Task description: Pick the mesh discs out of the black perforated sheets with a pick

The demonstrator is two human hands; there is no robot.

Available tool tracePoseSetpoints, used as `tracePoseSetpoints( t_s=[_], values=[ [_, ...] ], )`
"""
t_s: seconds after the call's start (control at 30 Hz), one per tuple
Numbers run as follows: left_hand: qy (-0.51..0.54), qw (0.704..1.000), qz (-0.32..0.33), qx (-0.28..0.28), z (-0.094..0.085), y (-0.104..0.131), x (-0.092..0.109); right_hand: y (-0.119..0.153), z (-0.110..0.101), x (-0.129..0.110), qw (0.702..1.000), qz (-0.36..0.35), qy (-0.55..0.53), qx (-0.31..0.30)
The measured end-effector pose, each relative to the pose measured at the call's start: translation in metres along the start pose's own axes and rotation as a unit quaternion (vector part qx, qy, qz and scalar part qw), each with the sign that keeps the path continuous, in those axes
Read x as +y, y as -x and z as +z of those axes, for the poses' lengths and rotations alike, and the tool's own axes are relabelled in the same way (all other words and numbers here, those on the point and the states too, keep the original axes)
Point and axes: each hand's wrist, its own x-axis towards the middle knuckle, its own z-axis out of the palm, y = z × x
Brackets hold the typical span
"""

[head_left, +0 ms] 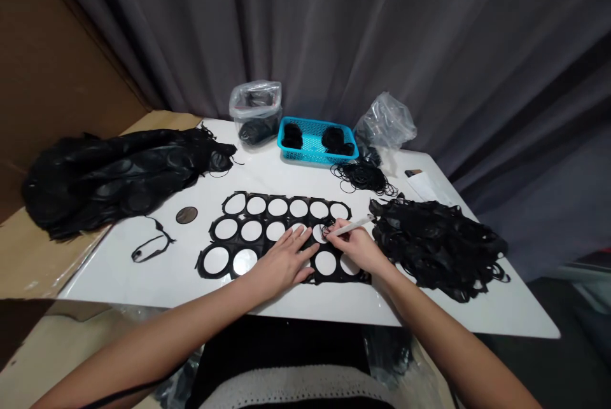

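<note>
A thin black rubber-like sheet [260,247] lies flat on the white table, cut through with rows of round holes. My left hand [287,259] rests on it, fingers spread and pressing down near the middle. My right hand [352,243] grips a slim white pen-like tool [356,225], its exact kind unclear. The hand is over the middle row, toward the sheet's right side. Thin black rings or strands [327,228] show by its fingertips; whether they are pinched there, I cannot tell. Part of the sheet is hidden under both hands.
To the right lies a heap of black cut scraps [436,243]. Behind are a blue basket [312,142] with black ring bundles, loose black rings [365,177], a bagged container [256,113] and a clear bag [389,121]. Black sheets [128,173], a dark disc [186,215] and a strip [167,242] lie left.
</note>
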Motion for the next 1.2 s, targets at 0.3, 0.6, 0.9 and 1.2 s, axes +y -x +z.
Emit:
tracePoseSetpoints(
  t_s=[0.3,0.6,0.9,1.2],
  values=[
    [-0.010,1.000,-0.003,-0.003,0.003,0.000,0.001,0.007,0.013,0.004,0.995,-0.027,0.097,0.014],
    [0.009,1.000,-0.005,0.007,0.003,0.001,0.000,0.012,0.015,0.003,0.987,-0.084,0.137,0.027],
    [0.002,0.999,-0.030,-0.012,-0.001,0.001,0.002,-0.007,0.000,0.021,0.934,-0.195,0.288,0.079],
    [0.011,0.999,-0.029,0.010,-0.014,0.014,0.003,-0.065,-0.047,-0.007,0.957,-0.031,0.200,0.210]
  ],
)
